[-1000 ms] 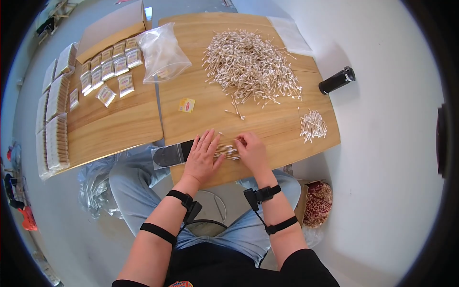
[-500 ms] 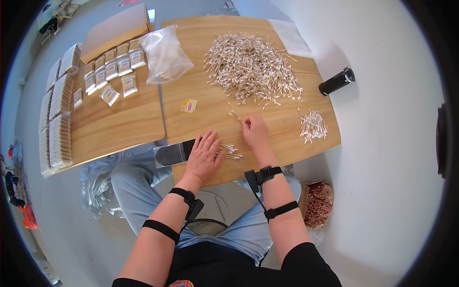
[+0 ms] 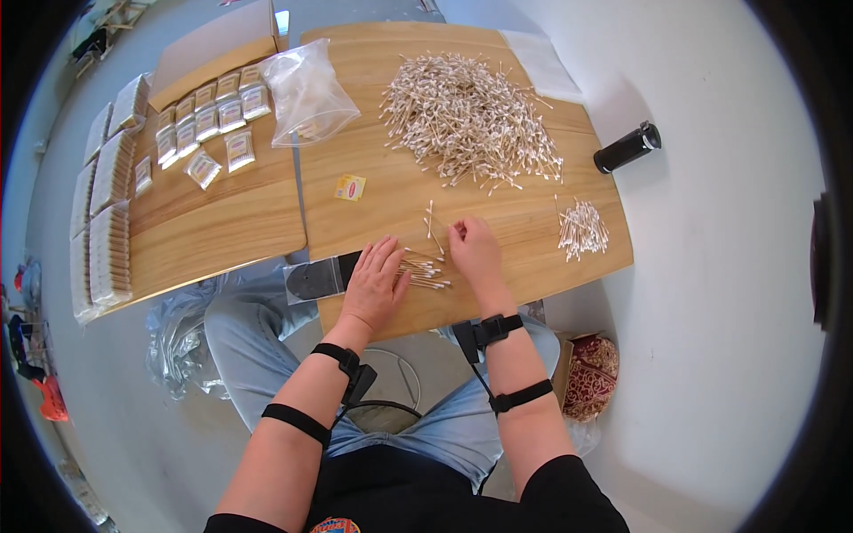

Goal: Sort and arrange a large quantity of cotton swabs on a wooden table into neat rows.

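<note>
My left hand (image 3: 378, 280) lies flat, fingers stretched, over the inner end of a dark pouch with a clear end (image 3: 315, 279). Beside and partly under its thumb is a small bundle of cotton swabs (image 3: 425, 270), white tips pointing right. My right hand (image 3: 476, 253) is curled, thumb and fingertips drawn together; whether anything is between them cannot be seen. Just left of its fingertips lie a few loose cotton swabs (image 3: 432, 222), apart from the fingers. Farther off spreads a large heap of cotton swabs (image 3: 471, 120), and at the right a smaller pile (image 3: 583, 229).
A yellow card (image 3: 350, 187) lies left of centre. Clear plastic bags (image 3: 306, 93), small swab packets (image 3: 207, 124), larger wrapped packs (image 3: 111, 253) and a cardboard box (image 3: 213, 53) occupy the left side. A black cylinder (image 3: 627, 148) sits by the right table edge.
The loose swabs that were at my right fingertips now lie on the table, separate from them and turned more upright in the picture. My left hand stays nearly in place.
</note>
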`<state>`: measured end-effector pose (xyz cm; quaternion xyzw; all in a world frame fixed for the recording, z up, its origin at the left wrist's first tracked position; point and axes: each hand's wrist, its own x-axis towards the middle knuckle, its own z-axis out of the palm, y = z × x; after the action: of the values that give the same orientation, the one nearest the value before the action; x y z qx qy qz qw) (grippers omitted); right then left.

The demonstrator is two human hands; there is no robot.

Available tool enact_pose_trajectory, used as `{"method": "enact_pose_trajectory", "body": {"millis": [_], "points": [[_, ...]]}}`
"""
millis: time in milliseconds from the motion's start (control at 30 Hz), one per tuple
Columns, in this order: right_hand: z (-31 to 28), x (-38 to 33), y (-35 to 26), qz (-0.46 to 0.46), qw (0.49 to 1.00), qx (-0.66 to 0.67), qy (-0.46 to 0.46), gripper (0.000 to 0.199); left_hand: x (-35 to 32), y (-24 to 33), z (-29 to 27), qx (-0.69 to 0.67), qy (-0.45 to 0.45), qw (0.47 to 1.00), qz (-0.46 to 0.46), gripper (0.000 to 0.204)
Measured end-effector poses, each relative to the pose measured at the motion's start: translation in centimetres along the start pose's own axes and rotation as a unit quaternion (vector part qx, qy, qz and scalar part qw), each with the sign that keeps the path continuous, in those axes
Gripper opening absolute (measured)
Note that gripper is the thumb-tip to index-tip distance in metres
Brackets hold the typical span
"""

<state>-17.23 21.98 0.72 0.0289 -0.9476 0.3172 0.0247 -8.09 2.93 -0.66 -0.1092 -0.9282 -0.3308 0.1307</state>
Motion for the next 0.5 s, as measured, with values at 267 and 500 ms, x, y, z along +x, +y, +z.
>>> {"method": "enact_pose_trajectory", "body": {"millis": [267, 500], "points": [[1.5, 2.4, -3.0, -0.031, 0.996, -0.083, -0.02, 0.025, 0.1, 0.2, 0.1, -0.016, -0.004, 1.0, -0.008, 0.036], [0.4, 3.9, -2.2, 0.08, 0.982, 0.062, -0.16, 0.022, -0.1, 0.0, -0.3, -0.018, 0.01, 1.0, -0.013, 0.041]]}}
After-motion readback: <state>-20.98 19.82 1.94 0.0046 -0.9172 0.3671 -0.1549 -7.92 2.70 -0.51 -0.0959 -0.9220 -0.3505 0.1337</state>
